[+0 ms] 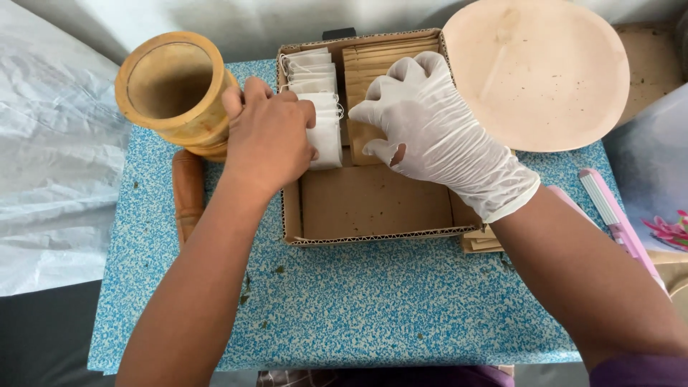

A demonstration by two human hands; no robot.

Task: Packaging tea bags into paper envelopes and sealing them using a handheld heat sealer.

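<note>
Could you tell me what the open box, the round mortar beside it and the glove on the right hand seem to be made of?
Box: brown corrugated cardboard, fluted edges showing.
Mortar: apparently wood, yellowish, smooth, slightly glossy.
Glove: thin white latex or similar, wrinkled over the right hand.

**Setting: small speckled table, soft daylight**

Standing at centre: a small table (344,308) topped in blue-and-white speckled covering. Hanging along the far edge: pale wall or cloth (258,21), lit evenly, showing soft shadows. Lying crumpled to the left: a white plastic sheet (50,165). Showing below it: dark floor (43,337), detail not resolvable. Falling from above: diffuse light, no window in view.
</note>
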